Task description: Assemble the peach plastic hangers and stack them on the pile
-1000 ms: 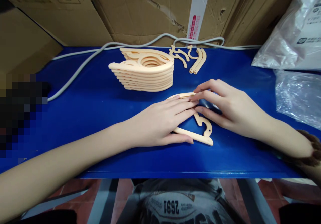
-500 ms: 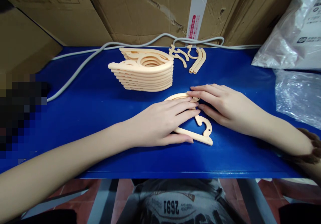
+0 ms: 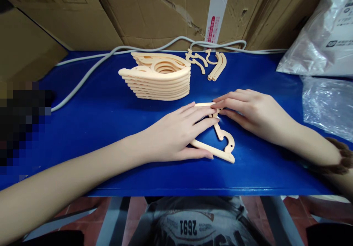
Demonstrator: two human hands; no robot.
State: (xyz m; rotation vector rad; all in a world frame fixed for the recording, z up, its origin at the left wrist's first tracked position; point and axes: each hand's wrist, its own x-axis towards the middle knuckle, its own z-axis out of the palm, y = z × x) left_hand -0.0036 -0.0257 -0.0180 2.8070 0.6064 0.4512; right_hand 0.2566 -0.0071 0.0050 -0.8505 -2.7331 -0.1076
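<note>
A peach plastic folding hanger (image 3: 220, 148) lies on the blue table (image 3: 96, 113) in front of me. My left hand (image 3: 176, 135) rests flat over its left part, fingers stretched out and pressing down. My right hand (image 3: 248, 111) comes in from the right, its fingertips pinched on the hanger's upper end where they meet my left fingertips. Behind the hands stands a stack of finished peach hangers (image 3: 160, 77). Loose peach hanger parts (image 3: 209, 64) lie at the back of the table.
A grey cable (image 3: 91, 69) runs along the back and left of the table. Cardboard boxes (image 3: 154, 10) form a wall behind. Clear plastic bags (image 3: 325, 91) sit at the right. A blurred dark patch (image 3: 22, 124) covers the left edge.
My right fingers have slid a little and closed on the hanger's top end. The hanger's lower arm has shifted slightly toward me. My left hand stays pressed on it.
</note>
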